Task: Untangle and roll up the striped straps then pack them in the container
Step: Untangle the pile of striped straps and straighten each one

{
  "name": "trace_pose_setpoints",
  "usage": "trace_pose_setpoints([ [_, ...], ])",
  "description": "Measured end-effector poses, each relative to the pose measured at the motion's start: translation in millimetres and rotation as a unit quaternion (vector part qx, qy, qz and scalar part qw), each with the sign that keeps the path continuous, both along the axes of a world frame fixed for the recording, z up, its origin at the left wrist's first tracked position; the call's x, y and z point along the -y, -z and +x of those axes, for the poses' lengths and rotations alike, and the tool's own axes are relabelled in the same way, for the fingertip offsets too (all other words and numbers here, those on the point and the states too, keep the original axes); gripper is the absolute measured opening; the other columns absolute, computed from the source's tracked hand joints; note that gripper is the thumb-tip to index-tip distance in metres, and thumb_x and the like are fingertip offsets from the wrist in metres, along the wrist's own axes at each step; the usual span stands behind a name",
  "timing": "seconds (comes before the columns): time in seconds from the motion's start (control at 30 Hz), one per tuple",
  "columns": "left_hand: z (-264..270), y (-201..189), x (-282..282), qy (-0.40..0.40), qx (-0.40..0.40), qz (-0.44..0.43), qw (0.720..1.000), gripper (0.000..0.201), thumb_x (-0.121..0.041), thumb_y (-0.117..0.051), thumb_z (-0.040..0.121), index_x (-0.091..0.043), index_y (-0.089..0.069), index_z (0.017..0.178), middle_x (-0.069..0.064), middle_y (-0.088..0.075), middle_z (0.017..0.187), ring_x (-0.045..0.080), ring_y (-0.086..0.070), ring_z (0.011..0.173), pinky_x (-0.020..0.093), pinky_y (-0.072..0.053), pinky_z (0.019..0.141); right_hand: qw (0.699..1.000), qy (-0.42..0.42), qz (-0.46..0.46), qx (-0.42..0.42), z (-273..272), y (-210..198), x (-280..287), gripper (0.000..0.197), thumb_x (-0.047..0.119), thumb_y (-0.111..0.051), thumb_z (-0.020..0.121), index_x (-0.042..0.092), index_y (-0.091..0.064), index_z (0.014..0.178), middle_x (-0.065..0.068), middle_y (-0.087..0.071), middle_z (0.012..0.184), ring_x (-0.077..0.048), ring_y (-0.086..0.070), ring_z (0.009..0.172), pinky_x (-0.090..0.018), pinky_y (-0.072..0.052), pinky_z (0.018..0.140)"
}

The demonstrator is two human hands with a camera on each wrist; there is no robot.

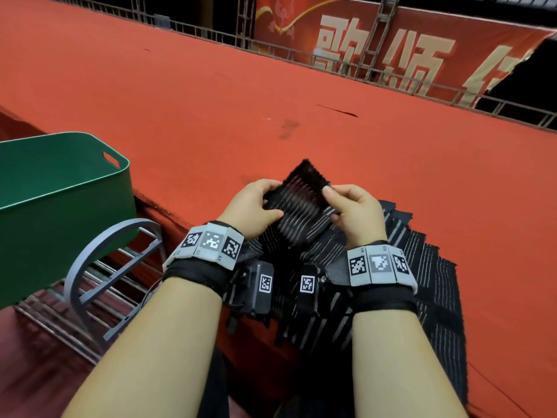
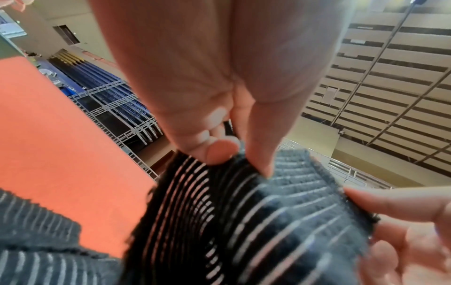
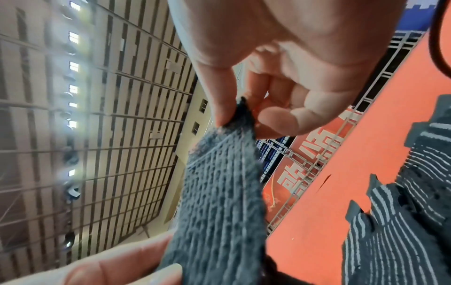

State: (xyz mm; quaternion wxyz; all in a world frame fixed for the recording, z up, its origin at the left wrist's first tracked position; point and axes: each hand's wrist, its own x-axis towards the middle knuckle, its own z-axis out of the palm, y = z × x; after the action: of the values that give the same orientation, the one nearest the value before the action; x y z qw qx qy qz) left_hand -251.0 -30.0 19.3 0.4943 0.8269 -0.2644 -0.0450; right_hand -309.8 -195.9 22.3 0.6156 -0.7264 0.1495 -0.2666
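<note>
A black strap with thin white stripes point(image 1: 298, 200) is held up between both hands above the red surface. My left hand point(image 1: 256, 203) pinches its left edge, thumb on top; in the left wrist view the thumb and fingertips point(image 2: 219, 152) clamp the strap point(image 2: 256, 212). My right hand point(image 1: 352, 206) pinches the right edge; the right wrist view shows thumb and forefinger nipping a corner of the strap point(image 3: 224, 183). A heap of more striped straps point(image 1: 401, 282) lies under and right of my wrists. The green container point(image 1: 60, 206) stands at the left, nothing visible inside.
A grey metal rack with a curved rail point(image 1: 114, 267) stands below the container by the stage edge. The red carpeted surface point(image 1: 241, 95) stretches far ahead. A metal railing and a red banner point(image 1: 391, 46) run along the back.
</note>
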Motion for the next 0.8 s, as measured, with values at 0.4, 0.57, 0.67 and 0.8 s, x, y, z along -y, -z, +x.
trace_pose_setpoints([
  [0.4,3.4,-3.3,1.2,-0.096,0.026,-0.075,0.992,0.044,-0.007,-0.051,0.091,-0.016,-0.049,0.134,0.004,-0.049,0.135,0.008,-0.050,0.114,0.011,-0.030,0.095,0.996,0.074,0.052,0.003,4.1,1.7,16.3,0.013,0.023,-0.047,0.091,0.018,-0.049,0.079,-0.002,-0.051,0.077,-0.015,-0.049,0.062,-0.019,-0.038,0.043],
  [0.57,-0.5,-12.4,-5.0,-0.081,0.003,-0.135,0.987,0.046,-0.004,-0.053,0.091,-0.015,-0.048,0.135,-0.007,-0.051,0.123,0.001,-0.049,0.102,0.001,-0.033,0.081,0.992,0.074,0.093,0.029,1.6,-2.8,15.8,0.010,0.023,-0.044,0.086,0.015,-0.048,0.082,-0.008,-0.050,0.084,-0.016,-0.048,0.064,-0.016,-0.036,0.038],
  [0.67,-10.4,-15.9,3.4,-0.020,-0.018,-0.168,0.985,0.045,-0.001,-0.055,0.089,-0.011,-0.050,0.132,-0.004,-0.056,0.118,0.002,-0.052,0.101,-0.004,-0.038,0.078,0.993,-0.004,0.115,0.023,2.8,-4.9,-6.1,0.010,0.019,-0.051,0.094,0.017,-0.051,0.084,-0.007,-0.059,0.088,-0.014,-0.058,0.067,-0.021,-0.046,0.050],
  [0.8,-16.6,-17.2,12.2,0.010,-0.008,-0.166,0.986,0.045,-0.003,-0.057,0.089,-0.012,-0.049,0.132,-0.003,-0.055,0.126,0.003,-0.053,0.107,0.004,-0.040,0.088,0.979,-0.151,0.124,0.052,-0.7,-8.9,-34.7,0.019,0.028,-0.045,0.097,0.015,-0.058,0.093,-0.010,-0.065,0.099,-0.020,-0.064,0.089,-0.038,-0.054,0.082],
])
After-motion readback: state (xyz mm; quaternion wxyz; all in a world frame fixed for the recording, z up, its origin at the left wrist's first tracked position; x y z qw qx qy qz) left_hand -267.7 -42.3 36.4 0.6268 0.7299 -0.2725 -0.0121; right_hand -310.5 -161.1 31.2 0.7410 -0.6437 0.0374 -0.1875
